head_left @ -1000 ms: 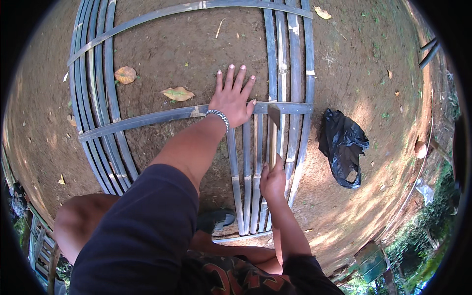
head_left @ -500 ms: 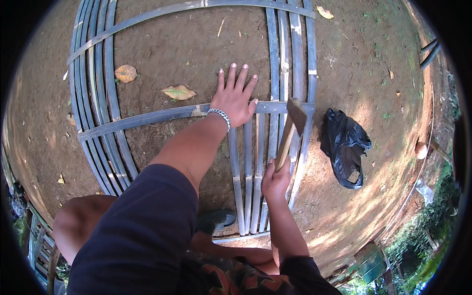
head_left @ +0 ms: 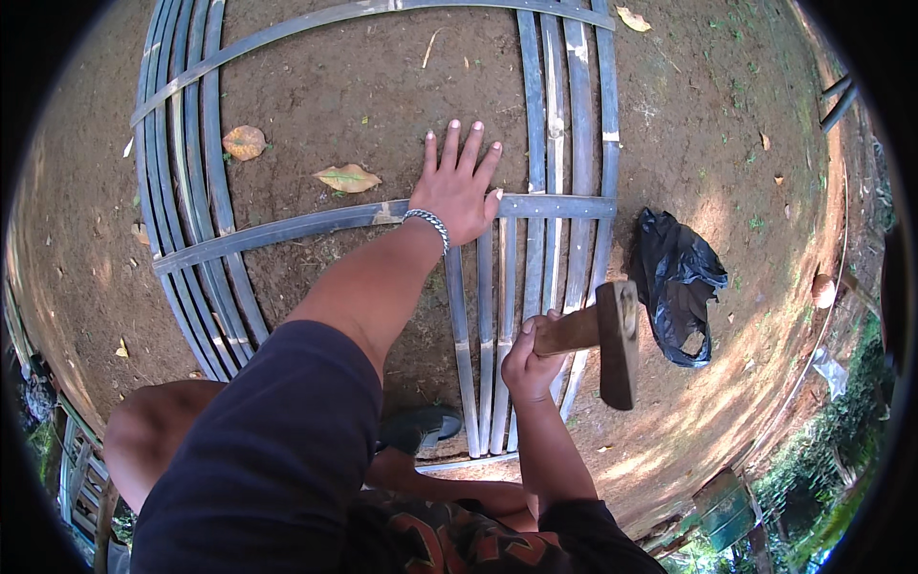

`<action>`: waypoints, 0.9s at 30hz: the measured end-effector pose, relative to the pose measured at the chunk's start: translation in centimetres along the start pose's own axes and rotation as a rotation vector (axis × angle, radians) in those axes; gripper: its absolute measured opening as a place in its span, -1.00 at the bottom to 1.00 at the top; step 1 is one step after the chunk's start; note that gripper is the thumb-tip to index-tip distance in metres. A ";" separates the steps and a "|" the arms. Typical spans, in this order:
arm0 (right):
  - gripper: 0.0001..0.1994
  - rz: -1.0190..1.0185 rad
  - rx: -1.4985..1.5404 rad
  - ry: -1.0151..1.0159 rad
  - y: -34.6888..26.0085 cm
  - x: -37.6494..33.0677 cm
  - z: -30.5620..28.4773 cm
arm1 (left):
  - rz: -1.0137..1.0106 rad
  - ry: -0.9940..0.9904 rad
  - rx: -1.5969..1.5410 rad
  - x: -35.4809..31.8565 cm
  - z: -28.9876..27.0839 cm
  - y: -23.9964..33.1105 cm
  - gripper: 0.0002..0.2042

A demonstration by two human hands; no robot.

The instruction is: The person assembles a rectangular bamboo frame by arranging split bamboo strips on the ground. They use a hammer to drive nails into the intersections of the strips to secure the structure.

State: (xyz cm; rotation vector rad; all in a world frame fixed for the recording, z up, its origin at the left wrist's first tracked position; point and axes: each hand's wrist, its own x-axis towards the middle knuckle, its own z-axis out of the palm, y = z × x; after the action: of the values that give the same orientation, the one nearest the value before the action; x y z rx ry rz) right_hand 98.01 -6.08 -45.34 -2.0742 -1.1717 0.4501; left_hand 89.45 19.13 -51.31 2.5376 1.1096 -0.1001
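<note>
My left hand point(head_left: 457, 196), with a chain bracelet at its wrist, lies palm down with fingers spread. Its heel rests on the lower dark bamboo cross strip point(head_left: 306, 227), and its fingers reach past the strip over the soil. My right hand point(head_left: 532, 359) is wrapped round the wooden handle of a hatchet point(head_left: 618, 344). The brownish hatchet head is raised to the right of the slats, apart from them. Under the cross strip run several lengthwise bamboo slats point(head_left: 529, 124) on the right, with small nail-like dots along the strip above them.
Another group of slats point(head_left: 196, 143) lies on the left, joined by an upper cross strip point(head_left: 316, 19). A black plastic bag point(head_left: 674, 277) lies on the soil at right. Dry leaves point(head_left: 245, 143) dot the ground. My shoe point(head_left: 421, 429) is beside the slats' near ends.
The hatchet has swung away from above the cross strip, toward me and to the right, its head now turned sideways. My left hand has stayed in place.
</note>
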 end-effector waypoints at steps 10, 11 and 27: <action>-0.64 0.197 0.003 -0.068 -0.4 -0.4 -0.1 | 0.000 0.001 0.009 -0.2 0.1 -0.2 -0.35; -0.68 0.129 0.001 -0.040 -0.3 -0.5 0.0 | 0.001 0.008 0.008 -0.3 0.4 -0.2 -0.35; -0.68 0.395 -0.256 -0.338 -1.0 1.2 0.3 | -0.002 0.028 -0.004 -0.6 0.5 -0.4 -0.37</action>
State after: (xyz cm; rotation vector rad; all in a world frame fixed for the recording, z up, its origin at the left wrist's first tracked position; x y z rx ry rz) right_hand 97.85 -4.59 -44.82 -2.5372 -1.0437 0.9067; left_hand 88.73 18.78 -51.76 2.5417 1.1218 -0.0633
